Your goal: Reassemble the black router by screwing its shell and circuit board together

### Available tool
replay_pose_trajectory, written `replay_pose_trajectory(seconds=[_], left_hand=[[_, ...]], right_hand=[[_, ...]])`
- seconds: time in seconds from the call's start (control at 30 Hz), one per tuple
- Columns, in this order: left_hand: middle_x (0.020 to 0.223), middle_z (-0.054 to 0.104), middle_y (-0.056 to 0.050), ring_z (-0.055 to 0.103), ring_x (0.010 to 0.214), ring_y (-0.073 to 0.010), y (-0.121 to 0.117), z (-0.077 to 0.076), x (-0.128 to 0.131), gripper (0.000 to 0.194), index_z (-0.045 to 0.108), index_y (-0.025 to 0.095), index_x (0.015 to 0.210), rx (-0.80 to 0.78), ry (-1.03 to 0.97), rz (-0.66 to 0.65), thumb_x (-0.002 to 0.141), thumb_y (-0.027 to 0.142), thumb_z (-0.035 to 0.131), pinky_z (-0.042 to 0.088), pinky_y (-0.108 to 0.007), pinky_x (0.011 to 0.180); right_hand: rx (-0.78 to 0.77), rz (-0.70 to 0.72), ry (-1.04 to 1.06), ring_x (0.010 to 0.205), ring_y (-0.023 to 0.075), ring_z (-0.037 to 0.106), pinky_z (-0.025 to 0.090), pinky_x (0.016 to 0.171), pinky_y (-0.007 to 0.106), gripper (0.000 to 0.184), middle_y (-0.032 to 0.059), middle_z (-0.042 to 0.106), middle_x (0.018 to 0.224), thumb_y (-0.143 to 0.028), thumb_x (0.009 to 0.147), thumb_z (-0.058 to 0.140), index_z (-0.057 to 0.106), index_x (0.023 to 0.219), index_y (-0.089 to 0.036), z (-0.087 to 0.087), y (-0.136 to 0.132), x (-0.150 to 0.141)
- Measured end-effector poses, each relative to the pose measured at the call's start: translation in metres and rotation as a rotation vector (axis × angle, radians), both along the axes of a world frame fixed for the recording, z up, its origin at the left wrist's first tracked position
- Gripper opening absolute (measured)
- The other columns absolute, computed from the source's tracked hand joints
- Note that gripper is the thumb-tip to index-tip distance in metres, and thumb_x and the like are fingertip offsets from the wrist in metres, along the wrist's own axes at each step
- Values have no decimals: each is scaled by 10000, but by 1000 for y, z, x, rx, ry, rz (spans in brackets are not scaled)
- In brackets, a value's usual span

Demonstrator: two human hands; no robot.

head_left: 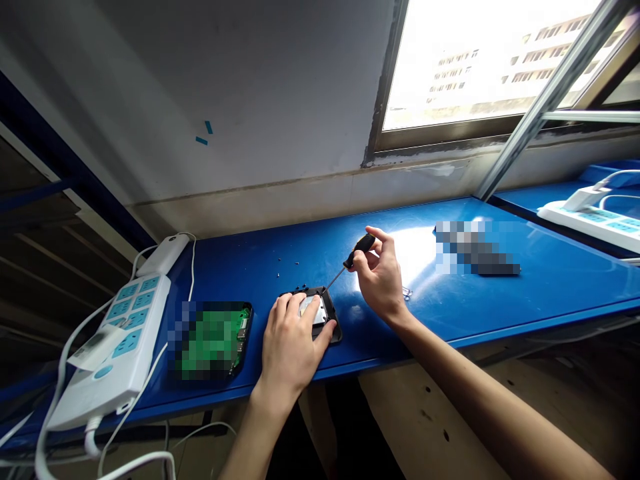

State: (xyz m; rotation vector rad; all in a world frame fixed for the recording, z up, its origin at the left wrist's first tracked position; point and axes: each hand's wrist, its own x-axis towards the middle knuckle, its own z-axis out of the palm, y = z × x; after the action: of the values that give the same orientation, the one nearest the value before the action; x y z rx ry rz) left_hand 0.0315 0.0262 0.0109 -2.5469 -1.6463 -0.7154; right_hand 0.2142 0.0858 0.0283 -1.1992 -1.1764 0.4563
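Observation:
My right hand point(379, 277) is closed around the black handle of a screwdriver point(359, 252). The thin shaft slants down to the left, its tip at the far edge of a small black casing point(336, 327). A silvery-white part point(320, 311) shows inside that casing. My left hand point(293, 340) lies over the casing, gripping it with the thumb at the near right side and the fingers across the top. The palm and fingers hide much of it. Just beyond the casing, several small dark screws point(301, 287) lie on the blue table point(240, 267).
Left of my hands, a green circuit board point(213, 337) sits in a black shell, partly blurred. A white power strip point(125, 347) with cables stands at the left edge. A pixelated dark object point(495, 265) lies to the right. Small metal pieces point(407, 293) rest near my right wrist.

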Motion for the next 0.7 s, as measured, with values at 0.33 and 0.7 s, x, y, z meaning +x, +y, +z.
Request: replay_pose_trajectory(seconds=[0.33,0.7], left_hand=[[1250,645,-98,522,1198,-309,0,2,0,389,645,221,1260,9,7,3,937,427,577,488,-498,1017],[1270,655,-93,521,1220,-318,0,1,0,389,643,209,1266,9,-3,1,948,418,559,482,-519,1035]], right_hand=[[-2,15,41,633,153,672,599,637,361,462,-9,598,909,-301,875,544,430,1319,-245,-4,3,1],[-62,5,57,640,163,679,603,631,362,484,13,615,920,-313,861,565,441,1317,-210,-1,4,3]])
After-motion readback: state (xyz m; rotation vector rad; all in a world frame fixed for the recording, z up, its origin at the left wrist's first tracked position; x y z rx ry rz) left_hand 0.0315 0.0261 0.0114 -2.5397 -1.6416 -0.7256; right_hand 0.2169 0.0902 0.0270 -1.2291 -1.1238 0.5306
